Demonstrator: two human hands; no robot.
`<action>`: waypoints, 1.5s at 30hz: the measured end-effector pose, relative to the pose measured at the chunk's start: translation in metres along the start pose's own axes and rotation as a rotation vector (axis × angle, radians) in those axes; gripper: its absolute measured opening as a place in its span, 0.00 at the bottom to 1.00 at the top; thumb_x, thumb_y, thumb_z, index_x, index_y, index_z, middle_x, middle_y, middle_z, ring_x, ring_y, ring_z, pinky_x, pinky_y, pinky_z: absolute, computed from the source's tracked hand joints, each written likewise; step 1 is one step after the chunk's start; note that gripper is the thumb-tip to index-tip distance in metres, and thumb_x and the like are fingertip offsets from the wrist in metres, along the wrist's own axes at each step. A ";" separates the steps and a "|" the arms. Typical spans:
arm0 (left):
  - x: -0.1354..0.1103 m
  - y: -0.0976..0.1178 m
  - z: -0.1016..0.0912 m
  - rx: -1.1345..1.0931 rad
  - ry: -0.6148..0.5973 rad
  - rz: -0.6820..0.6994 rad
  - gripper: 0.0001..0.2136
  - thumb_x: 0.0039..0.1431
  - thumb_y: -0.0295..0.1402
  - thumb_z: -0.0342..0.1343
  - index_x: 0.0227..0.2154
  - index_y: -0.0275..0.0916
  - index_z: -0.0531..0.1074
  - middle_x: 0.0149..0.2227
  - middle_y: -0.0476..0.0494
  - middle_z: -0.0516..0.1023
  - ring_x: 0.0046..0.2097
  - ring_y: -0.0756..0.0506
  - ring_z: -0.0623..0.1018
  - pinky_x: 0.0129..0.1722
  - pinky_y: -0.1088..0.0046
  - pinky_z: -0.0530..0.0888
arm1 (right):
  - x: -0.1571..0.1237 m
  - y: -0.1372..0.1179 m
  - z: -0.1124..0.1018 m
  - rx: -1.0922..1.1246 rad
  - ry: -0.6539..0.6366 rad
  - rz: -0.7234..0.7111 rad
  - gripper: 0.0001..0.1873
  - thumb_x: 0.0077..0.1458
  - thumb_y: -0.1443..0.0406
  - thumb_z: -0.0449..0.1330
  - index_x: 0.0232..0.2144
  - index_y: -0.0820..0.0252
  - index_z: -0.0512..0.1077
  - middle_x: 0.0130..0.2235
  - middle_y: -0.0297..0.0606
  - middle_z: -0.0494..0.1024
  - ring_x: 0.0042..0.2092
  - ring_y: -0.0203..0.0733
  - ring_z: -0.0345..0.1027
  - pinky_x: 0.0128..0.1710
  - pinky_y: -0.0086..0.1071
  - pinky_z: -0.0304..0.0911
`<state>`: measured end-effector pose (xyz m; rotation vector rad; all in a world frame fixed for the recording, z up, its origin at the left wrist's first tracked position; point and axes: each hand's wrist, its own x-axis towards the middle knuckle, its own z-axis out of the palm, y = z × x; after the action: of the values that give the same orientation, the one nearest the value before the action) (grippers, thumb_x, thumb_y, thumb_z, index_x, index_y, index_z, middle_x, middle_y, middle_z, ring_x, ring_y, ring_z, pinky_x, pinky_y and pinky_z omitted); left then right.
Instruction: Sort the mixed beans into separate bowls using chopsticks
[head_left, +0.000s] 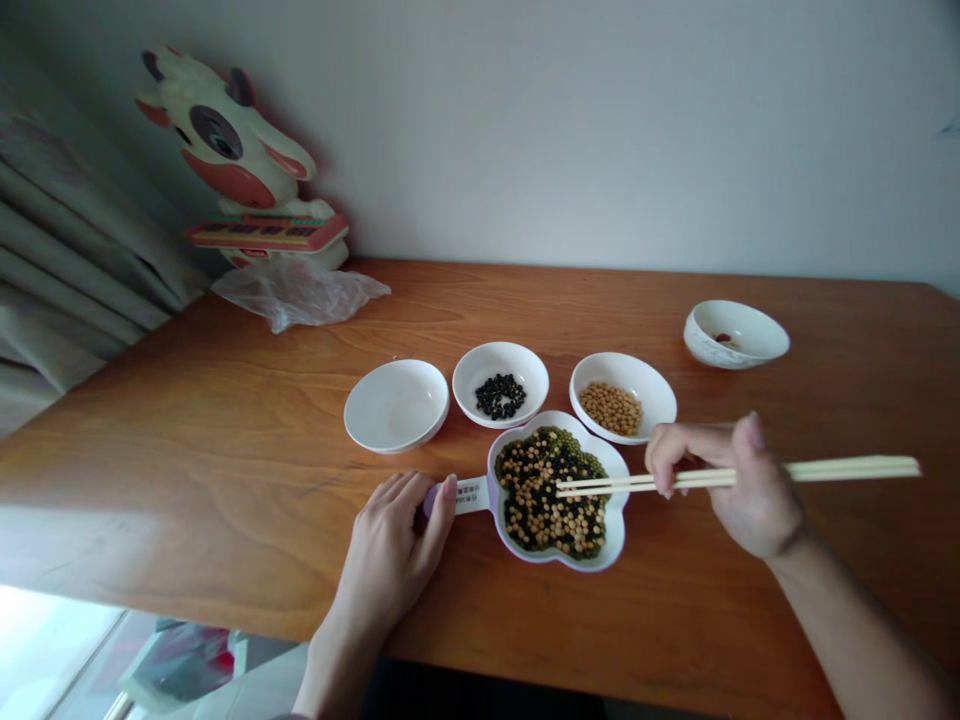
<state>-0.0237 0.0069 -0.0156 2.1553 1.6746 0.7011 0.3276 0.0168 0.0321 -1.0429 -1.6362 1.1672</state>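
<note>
Cow keyboard toy (251, 170) with a crumpled plastic bag (304, 295) on the wooden surface (225, 440), then my left grip (394, 540) wrapped round the handle (471, 495) of a scalloped dish (616, 525), plain white bowl (397, 400) just beyond it, bowl of black beans (480, 366), dish full of mixed beans (555, 515), bowl of tan beans (657, 398), right grip (739, 480) pinching chopsticks (840, 470), tips over the dish, patterned bowl (750, 326) far right

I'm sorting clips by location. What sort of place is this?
Most likely a room in a home: a toy cow with a small keyboard stands against the wall, a curtain hangs at the left, and the wooden table looks domestic.
</note>
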 end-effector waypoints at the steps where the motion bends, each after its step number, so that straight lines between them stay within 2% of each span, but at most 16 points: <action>1: 0.000 0.000 0.000 0.005 -0.005 0.013 0.17 0.74 0.42 0.47 0.28 0.42 0.64 0.28 0.49 0.71 0.33 0.46 0.72 0.36 0.70 0.64 | 0.000 -0.002 0.001 0.021 -0.007 -0.001 0.45 0.67 0.38 0.29 0.24 0.55 0.75 0.25 0.38 0.71 0.28 0.42 0.62 0.31 0.37 0.57; 7: 0.002 -0.001 0.000 0.021 -0.036 0.027 0.17 0.75 0.40 0.45 0.29 0.42 0.63 0.29 0.49 0.71 0.34 0.45 0.72 0.38 0.68 0.64 | -0.001 -0.003 0.000 0.019 -0.108 0.024 0.45 0.66 0.37 0.30 0.25 0.55 0.74 0.25 0.38 0.72 0.29 0.42 0.64 0.32 0.38 0.58; 12: 0.002 -0.003 -0.001 0.012 -0.060 0.033 0.17 0.76 0.41 0.45 0.28 0.43 0.62 0.29 0.49 0.70 0.34 0.44 0.71 0.37 0.67 0.64 | -0.001 0.000 0.002 0.011 -0.125 0.005 0.45 0.67 0.38 0.30 0.26 0.56 0.74 0.26 0.38 0.72 0.30 0.42 0.65 0.34 0.37 0.57; 23: 0.003 -0.002 -0.002 -0.007 -0.065 0.036 0.17 0.76 0.40 0.45 0.28 0.43 0.60 0.28 0.49 0.70 0.33 0.45 0.71 0.37 0.67 0.65 | -0.001 0.002 0.007 0.056 -0.130 -0.008 0.42 0.69 0.40 0.33 0.26 0.57 0.75 0.26 0.39 0.73 0.30 0.42 0.65 0.34 0.37 0.58; 45: 0.000 -0.007 0.000 -0.031 -0.091 0.050 0.16 0.76 0.39 0.45 0.29 0.43 0.64 0.30 0.48 0.72 0.34 0.45 0.72 0.37 0.67 0.66 | -0.001 0.008 0.010 -0.002 -0.099 -0.062 0.40 0.72 0.47 0.31 0.24 0.56 0.73 0.25 0.37 0.72 0.29 0.41 0.66 0.34 0.37 0.59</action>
<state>-0.0289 0.0091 -0.0193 2.1804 1.5590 0.6277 0.3195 0.0151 0.0225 -0.9422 -1.7340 1.1933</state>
